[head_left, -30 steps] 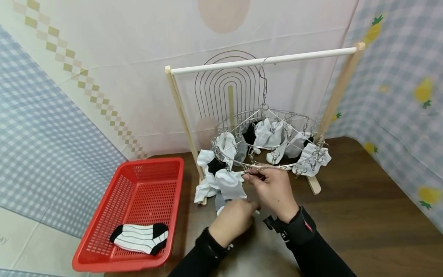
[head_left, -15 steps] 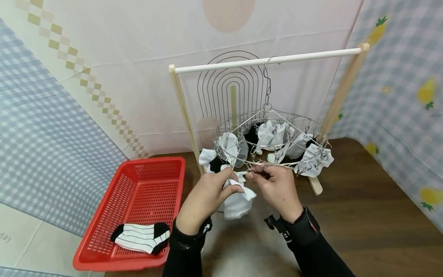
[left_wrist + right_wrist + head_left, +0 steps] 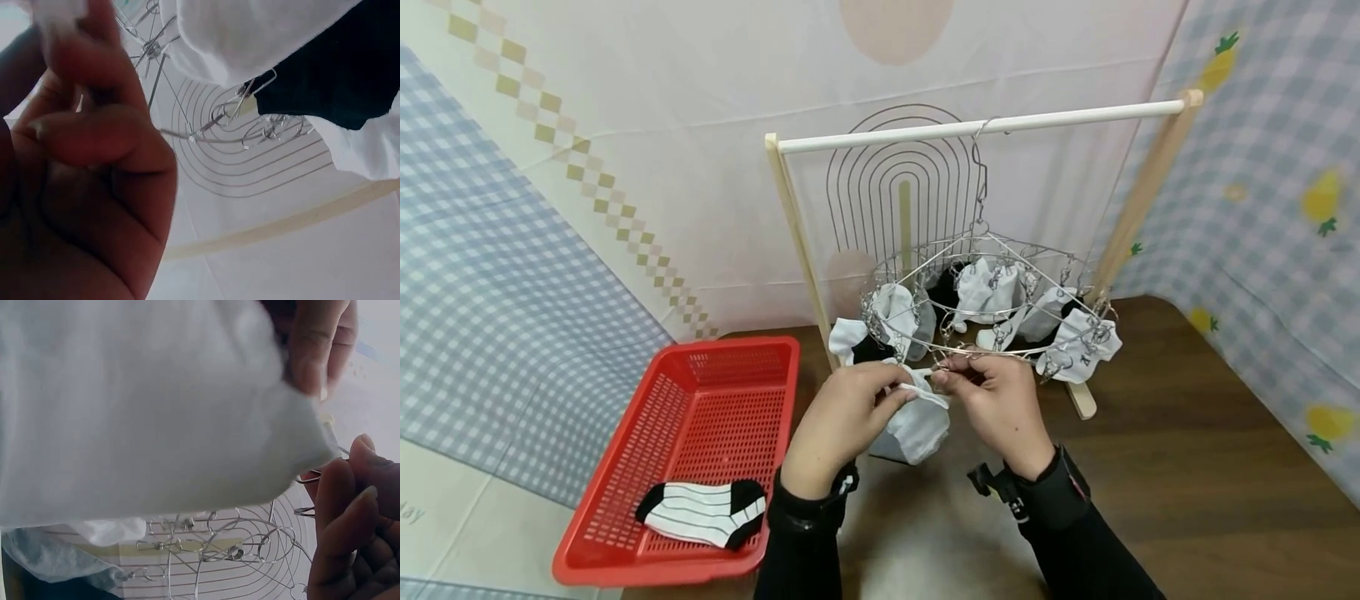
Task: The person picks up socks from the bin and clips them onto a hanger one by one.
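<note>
My left hand (image 3: 838,421) pinches the cuff of a white sock (image 3: 920,429) between thumb and fingers. The sock hangs below the near rim of a round metal clip hanger (image 3: 981,230). At that rim, my right hand (image 3: 1003,408) pinches a small wire clip (image 3: 307,479), right beside the sock's corner in the right wrist view. Whether the clip's jaws have the cloth between them I cannot tell. Several white, grey and black socks hang from other clips, among them a white sock (image 3: 1078,346) at the right and a white sock (image 3: 895,312) at the left.
A red plastic basket (image 3: 722,425) stands at the left, with a white sock with black stripes, toe and heel (image 3: 700,512) in it. The hanger hooks over the white bar (image 3: 887,139) of a wooden-legged rack on the brown table (image 3: 1157,483). Patterned cloth surrounds the table.
My left hand has come up from low near the table to the hanger's rim, bringing the white sock's cuff close to the clip. My right hand has stayed at the clip.
</note>
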